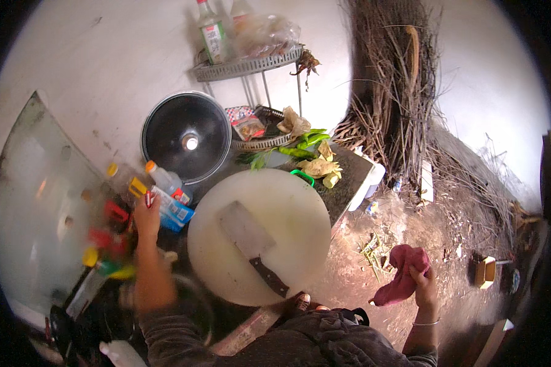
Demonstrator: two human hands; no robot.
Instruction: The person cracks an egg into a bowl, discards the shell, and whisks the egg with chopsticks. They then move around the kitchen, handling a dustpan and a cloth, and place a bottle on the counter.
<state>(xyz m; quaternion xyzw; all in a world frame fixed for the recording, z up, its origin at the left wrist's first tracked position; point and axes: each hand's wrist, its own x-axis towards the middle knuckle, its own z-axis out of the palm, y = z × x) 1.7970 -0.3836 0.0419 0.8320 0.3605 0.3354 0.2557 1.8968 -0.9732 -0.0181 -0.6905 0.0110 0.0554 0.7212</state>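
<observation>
My left hand (147, 220) is at the left, among bottles and packets, with its fingers at a small red-and-white item at the top of a blue packet (173, 212); whether it grips this is hard to tell. My right hand (424, 282) holds a bunched dark red cloth (402, 277) out over the floor at the right. Between the hands a cleaver (245, 229) lies flat on a round, pale cutting board (298, 229), its dark handle pointing towards me. Orange-capped and yellow-capped bottles (165, 181) stand beyond my left hand.
A round dark lid (174, 133) leans against the wall. Green peppers (314, 140) and pale peelings (319, 167) lie behind the board. A corner rack (252, 68) holds a glass bottle (212, 36) and a plastic bag. Bundled dry branches (395, 91) stand at the right; scraps litter the floor.
</observation>
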